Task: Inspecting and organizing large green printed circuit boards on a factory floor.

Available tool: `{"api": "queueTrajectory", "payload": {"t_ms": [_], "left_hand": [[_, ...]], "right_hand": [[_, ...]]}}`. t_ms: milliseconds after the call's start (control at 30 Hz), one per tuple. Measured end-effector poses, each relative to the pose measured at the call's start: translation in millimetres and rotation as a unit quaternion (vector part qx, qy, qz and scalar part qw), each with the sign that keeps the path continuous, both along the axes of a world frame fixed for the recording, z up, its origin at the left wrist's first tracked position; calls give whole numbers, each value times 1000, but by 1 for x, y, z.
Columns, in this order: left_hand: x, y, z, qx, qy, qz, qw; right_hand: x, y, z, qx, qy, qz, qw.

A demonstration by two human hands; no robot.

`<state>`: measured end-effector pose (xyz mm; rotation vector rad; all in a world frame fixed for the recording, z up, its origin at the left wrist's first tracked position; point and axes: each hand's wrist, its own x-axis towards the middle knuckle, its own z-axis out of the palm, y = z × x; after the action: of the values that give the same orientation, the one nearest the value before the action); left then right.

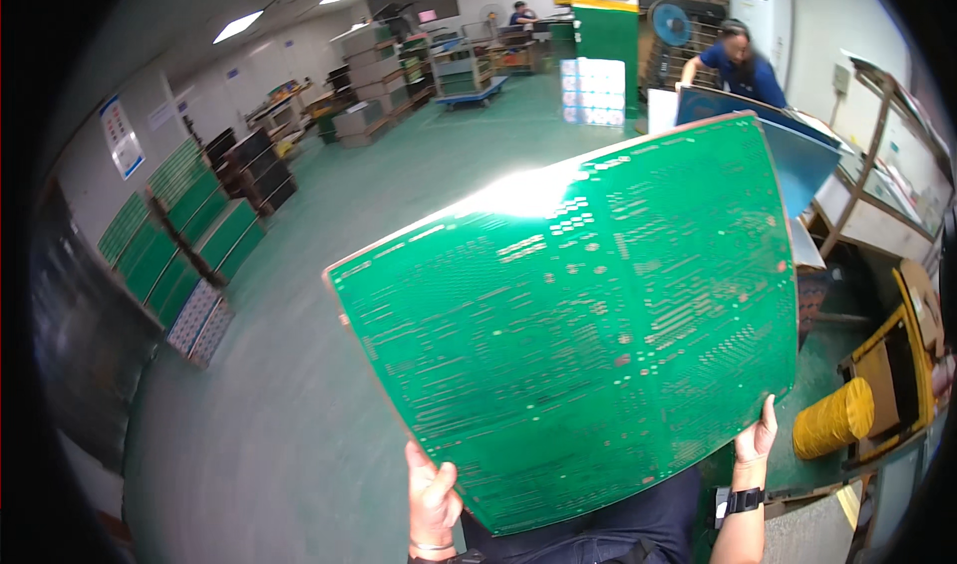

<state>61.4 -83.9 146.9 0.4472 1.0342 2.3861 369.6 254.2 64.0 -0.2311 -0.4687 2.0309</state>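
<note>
A large green circuit board panel (558,365) with copper-coloured edges is held up in front of me, tilted, its upper edge glaring under the lights. At its lower left edge my left hand (432,494) grips it, thumb on the face and fingers mostly behind. My right hand (758,432) is closed on the lower right edge, its fingers partly hidden by the board. Rows of small pads and fine traces cover the panel's face. The board hides much of what lies behind it.
Stacked green panels (184,230) lean along the left wall. At the back right a person (743,66) in dark blue bends over a blue sheet (812,160). A yellow roll (834,420) lies by a yellow frame (912,350). Farther off stands a blue trolley (471,94).
</note>
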Motion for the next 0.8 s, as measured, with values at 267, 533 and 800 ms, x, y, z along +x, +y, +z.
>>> {"api": "queueTrajectory", "payload": {"t_ms": [267,533,800], "left_hand": [[-23,-11,-11,39,-21,94,995],[-17,-25,-3,-288,203,162,922],[-16,-19,6,-352,219,128,901]], "right_hand": [[-7,-23,43,100,-93,38,990],[-9,-43,75,141,-187,86,968],[-12,-52,94,225,-253,79,938]]}}
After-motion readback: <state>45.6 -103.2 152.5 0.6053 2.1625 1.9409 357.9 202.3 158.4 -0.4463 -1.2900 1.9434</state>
